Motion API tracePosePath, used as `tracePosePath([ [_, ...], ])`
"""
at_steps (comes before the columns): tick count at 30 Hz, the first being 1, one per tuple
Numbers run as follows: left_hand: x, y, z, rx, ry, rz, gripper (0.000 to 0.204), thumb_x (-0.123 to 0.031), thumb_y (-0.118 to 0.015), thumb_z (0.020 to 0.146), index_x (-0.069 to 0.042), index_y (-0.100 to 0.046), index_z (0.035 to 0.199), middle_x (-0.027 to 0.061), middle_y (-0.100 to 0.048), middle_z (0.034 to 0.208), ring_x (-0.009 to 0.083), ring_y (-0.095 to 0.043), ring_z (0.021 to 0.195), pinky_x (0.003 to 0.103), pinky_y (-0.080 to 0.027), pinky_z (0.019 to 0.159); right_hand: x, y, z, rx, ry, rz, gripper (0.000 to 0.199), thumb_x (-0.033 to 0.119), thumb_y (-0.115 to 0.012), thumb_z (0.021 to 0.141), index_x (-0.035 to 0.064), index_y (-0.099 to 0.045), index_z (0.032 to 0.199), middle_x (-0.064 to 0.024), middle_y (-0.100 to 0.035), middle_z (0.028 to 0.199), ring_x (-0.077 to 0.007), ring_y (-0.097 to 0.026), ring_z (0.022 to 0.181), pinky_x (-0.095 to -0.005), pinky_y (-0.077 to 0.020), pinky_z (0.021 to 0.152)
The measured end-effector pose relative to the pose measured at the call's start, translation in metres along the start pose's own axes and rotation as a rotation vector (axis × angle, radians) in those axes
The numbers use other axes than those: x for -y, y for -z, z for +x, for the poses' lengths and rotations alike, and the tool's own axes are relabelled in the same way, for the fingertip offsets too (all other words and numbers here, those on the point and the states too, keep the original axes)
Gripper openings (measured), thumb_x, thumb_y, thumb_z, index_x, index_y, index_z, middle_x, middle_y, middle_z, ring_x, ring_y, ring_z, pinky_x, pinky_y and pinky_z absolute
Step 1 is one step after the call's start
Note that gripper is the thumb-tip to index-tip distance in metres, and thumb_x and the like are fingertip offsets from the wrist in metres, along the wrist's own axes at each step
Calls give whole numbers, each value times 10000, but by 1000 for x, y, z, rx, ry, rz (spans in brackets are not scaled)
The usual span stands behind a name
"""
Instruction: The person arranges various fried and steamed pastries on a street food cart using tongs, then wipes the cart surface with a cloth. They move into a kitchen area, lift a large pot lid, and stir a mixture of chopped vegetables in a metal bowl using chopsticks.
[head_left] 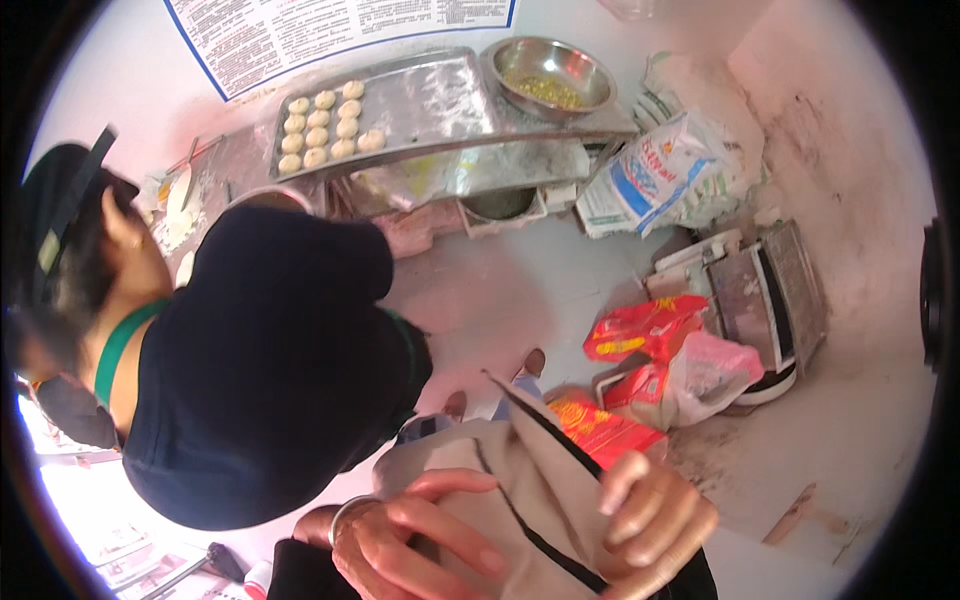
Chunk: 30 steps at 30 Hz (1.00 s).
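Note:
A beige apron [460, 455] with black trim hangs in front of my body at the lower middle. My left hand [415, 540], with a bangle at its wrist, lies against the cloth with its fingers stretched out and apart. At the apron's right side, my right hand [655, 525] has its fingers curled closed on the black-trimmed edge. That hand is slightly blurred, and its fingertips are partly hidden. Below the cloth, two shoes show on the floor.
Close on the left, a co-worker [290, 350] in dark clothes bends forward. Against the wall stands a counter with a tray [430, 100] of dough balls and a steel bowl [553, 75]. Sacks [650, 180], red bags [640, 330] and grey equipment [750, 310] occupy the right.

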<state>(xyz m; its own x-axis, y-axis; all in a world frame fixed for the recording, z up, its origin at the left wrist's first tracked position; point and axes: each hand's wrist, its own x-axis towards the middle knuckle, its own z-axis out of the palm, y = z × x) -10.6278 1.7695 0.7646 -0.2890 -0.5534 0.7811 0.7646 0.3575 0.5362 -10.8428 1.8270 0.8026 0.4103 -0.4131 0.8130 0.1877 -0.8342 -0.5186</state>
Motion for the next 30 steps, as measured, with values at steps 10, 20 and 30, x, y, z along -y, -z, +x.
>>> tracePosePath([
  [10,195,36,45,122,686,829,147,-69,-525,679,34,-556,779,203,-564,1009,330,-554,915,381,-448,805,-215,249,-186,-222,-1234,285,414,315,-574,886,16,-570,1173,-74,-629,1064,-130,-545,1013,-292,-429,884],
  [20,339,58,-90,-258,1383,1321,411,-143,-591,785,-18,-507,1167,201,-539,1142,366,-528,1037,402,-441,889,-415,483,-247,-958,-1462,552,617,398,-627,841,-2,-392,1249,-145,-583,1111,-200,-570,921,-338,-475,748],
  [30,327,-16,-144,-732,1509,1284,416,-149,-599,797,-4,-510,1177,215,-550,1144,329,-577,991,387,-480,857,-534,523,-249,-1320,-1435,743,377,238,-657,825,52,-483,1104,-211,-562,976,-351,-597,878,-431,-569,674],
])
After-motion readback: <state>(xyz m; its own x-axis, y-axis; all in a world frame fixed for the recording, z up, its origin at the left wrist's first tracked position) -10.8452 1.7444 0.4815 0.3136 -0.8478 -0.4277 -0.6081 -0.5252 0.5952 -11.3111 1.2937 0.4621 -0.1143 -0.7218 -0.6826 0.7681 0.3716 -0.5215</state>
